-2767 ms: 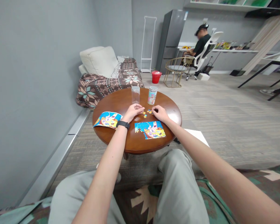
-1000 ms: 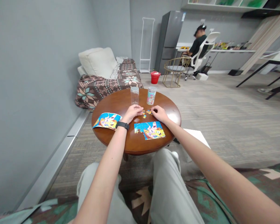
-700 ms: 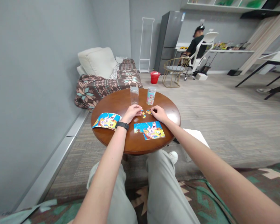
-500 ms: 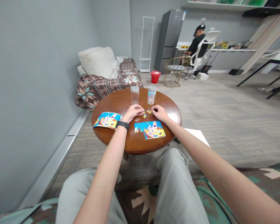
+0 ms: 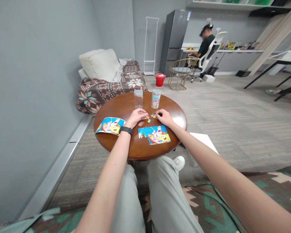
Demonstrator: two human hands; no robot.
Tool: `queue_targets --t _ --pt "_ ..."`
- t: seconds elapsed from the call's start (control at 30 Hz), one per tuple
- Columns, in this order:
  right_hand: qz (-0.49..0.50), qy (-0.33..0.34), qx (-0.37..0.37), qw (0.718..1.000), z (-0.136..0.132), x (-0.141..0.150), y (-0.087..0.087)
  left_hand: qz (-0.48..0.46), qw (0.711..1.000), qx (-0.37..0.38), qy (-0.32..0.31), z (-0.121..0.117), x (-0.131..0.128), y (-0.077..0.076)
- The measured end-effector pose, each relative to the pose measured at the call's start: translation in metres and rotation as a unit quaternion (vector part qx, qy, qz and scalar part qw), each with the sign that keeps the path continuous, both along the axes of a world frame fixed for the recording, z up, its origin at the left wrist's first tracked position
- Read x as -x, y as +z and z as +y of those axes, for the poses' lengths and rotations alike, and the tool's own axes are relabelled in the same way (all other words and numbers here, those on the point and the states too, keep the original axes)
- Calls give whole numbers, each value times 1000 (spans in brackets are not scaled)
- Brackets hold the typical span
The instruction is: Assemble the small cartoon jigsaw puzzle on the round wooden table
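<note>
My left hand (image 5: pixel 137 116), with a black band on its wrist, has its thumb and fingers drawn together at the left of several loose jigsaw puzzle pieces (image 5: pixel 149 120). A small piece shows at its fingertips. At the right side of the same pieces, my right hand (image 5: pixel 164 117) is curled in a pinch; what its fingertips hold, if anything, is too small to make out. In front of both hands lies a partly joined jigsaw puzzle (image 5: pixel 158 135) with a gap at its lower left. A curled picture sheet (image 5: pixel 111 125) with the same cartoon lies beyond my left wrist.
A clear jar (image 5: pixel 138 99) and a printed jar (image 5: pixel 156 99) stand behind the pieces on the round wooden table (image 5: pixel 116 106). Beyond are a covered sofa (image 5: pixel 111 85), a red bin (image 5: pixel 160 80), and a person (image 5: pixel 206 45) seated at a counter.
My legs have shifted under the table, and a white shoe shows now. The view has moved slightly. My hands stay at the loose pieces with only small finger movements.
</note>
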State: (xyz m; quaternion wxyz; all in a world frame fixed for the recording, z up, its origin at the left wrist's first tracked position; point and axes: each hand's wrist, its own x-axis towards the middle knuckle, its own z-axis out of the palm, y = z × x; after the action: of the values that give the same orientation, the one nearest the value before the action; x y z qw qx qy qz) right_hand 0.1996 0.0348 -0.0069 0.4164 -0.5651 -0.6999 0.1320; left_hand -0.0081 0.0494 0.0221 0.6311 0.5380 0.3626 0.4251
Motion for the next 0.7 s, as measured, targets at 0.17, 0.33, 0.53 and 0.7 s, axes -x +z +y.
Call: queue_targets --t 0.17,0.33,0.53,0.7 --pt "0 -4 0 1000 2 0 -1 2 1000 -8 -5 2 2 -3" --pt "0 -3 1 1000 2 0 -2 -5 1000 -9 -7 0 2 0" --pt "-6 -2 0 1000 1 0 0 1 1000 4 16 1 0 2" --pt "-4 -4 6 1000 1 0 0 18 999 -42 -3 1 2 0"
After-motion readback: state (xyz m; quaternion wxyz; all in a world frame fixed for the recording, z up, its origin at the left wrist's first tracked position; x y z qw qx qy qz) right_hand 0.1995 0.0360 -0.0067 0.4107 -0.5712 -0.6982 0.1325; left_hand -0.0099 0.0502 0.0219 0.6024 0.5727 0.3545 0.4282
